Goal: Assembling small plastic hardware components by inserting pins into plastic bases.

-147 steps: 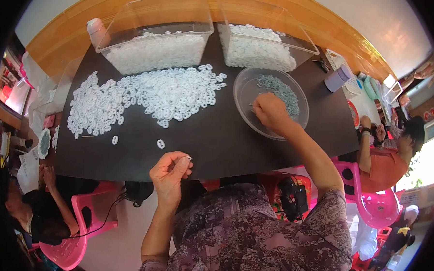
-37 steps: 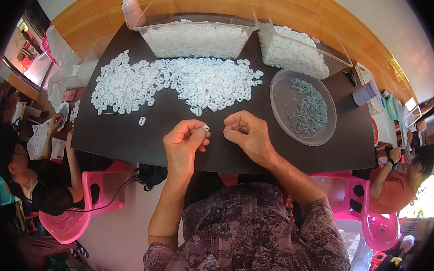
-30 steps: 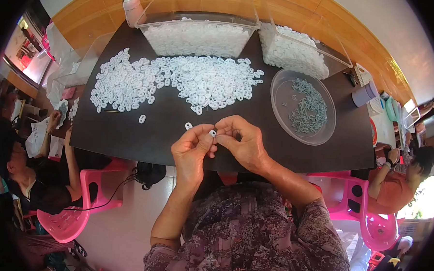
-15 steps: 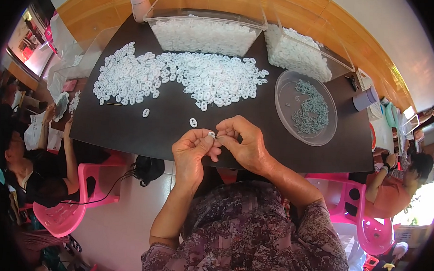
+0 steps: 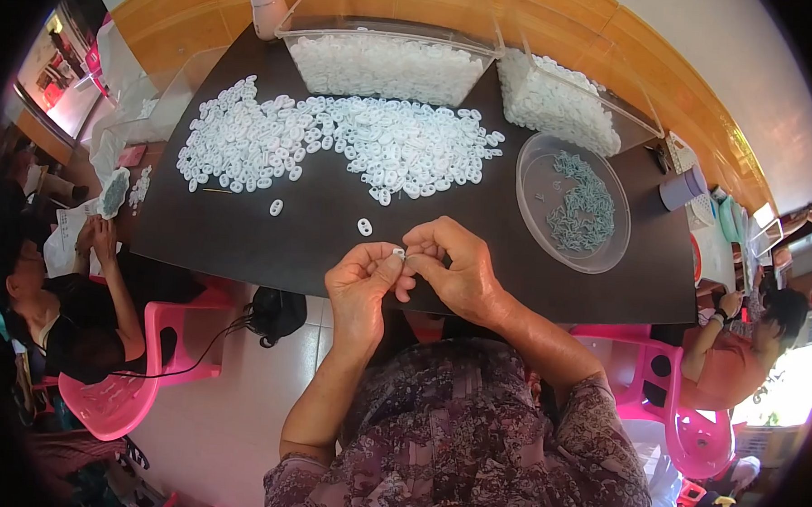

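Observation:
Between the thumb and forefinger of my left hand (image 5: 360,279) is a small white plastic piece (image 5: 399,251), mostly covered by the fingers. My right hand (image 5: 462,267) meets it from the right in a closed pinch; whatever its fingertips hold is too small and hidden to name. Just beyond my left hand lies a loose white oval piece with two holes (image 5: 365,226). Another oval piece (image 5: 276,208) rests farther left. Two joined heaps of such pieces, a left heap (image 5: 239,142) and a right heap (image 5: 410,149), spread across the dark table (image 5: 332,296).
A round clear tray (image 5: 530,224) of tiny grey-green parts (image 5: 582,216) sits right. Behind the heaps stand two clear bins, one at centre (image 5: 387,67) and one at right (image 5: 558,102), with white pieces. A pink bottle (image 5: 268,12) and purple cup (image 5: 683,187) flank them. People sit both sides.
My hands stay together at the white piece, with barely any finger movement. At the left, the other person's hands have come together lower down.

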`<state>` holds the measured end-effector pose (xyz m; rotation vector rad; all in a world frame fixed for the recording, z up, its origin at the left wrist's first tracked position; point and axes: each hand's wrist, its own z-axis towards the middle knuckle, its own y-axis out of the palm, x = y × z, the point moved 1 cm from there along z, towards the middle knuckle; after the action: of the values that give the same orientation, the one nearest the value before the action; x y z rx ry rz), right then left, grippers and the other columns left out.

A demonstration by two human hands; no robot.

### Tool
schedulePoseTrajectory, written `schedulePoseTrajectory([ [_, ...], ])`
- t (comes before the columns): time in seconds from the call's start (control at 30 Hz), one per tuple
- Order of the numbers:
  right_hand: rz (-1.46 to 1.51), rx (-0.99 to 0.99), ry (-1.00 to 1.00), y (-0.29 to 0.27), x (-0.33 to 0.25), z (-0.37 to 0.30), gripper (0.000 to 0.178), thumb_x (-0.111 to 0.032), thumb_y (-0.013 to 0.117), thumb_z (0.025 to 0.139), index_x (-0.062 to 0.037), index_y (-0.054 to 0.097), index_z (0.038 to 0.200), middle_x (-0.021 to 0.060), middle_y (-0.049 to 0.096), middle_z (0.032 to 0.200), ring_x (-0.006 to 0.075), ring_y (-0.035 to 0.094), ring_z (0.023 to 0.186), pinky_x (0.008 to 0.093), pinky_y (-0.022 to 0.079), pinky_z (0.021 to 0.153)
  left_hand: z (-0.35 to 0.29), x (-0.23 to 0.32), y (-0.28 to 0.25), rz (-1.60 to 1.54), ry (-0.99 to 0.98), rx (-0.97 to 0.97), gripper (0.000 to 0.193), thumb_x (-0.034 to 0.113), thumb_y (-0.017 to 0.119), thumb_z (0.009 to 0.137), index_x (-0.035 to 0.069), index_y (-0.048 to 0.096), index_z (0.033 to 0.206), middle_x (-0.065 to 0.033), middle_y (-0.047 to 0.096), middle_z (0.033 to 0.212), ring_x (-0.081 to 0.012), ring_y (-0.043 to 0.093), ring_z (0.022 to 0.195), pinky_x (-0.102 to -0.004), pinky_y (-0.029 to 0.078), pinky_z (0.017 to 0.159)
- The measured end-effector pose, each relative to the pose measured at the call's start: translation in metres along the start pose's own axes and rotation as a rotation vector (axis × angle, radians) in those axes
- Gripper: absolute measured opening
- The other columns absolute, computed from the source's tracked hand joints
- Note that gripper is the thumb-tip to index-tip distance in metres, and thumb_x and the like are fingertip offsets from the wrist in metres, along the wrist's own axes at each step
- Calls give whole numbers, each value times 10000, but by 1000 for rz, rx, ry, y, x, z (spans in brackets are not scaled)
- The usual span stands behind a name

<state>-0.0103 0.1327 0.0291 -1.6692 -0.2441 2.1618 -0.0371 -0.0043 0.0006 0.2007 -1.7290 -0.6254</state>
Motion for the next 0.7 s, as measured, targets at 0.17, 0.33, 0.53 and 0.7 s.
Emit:
schedulePoseTrajectory([
  [0.17,-18,-19,11,0,0,-1,180,13,655,765,3,605,938,28,585,793,70,531,681,221,447,603,-3,-2,1,21,39,4,95,39,598,874,-55,603,892,-101,637,741,-130,579,577,-228,465,497],
  [0.33,18,-29,35,3,3,0,168,15,647,774,12,603,936,24,582,786,61,531,687,217,453,608,-8,-3,4,88,88,28,92,39,587,885,-52,598,890,-80,625,738,-113,561,584,-218,459,513],
  [0.53,61,-41,58,5,2,2,136,17,638,784,17,594,912,24,579,783,60,538,690,221,457,604,-10,-8,5,122,161,56,91,39,587,886,-51,597,891,-71,620,738,-105,555,588,-216,458,517],
  [0.7,-75,-72,-53,6,5,3,117,13,632,794,15,585,901,40,573,791,73,558,695,222,459,605,-11,-10,0,113,205,74,89,39,591,884,-49,599,893,-73,622,746,-106,561,592,-217,463,520],
])
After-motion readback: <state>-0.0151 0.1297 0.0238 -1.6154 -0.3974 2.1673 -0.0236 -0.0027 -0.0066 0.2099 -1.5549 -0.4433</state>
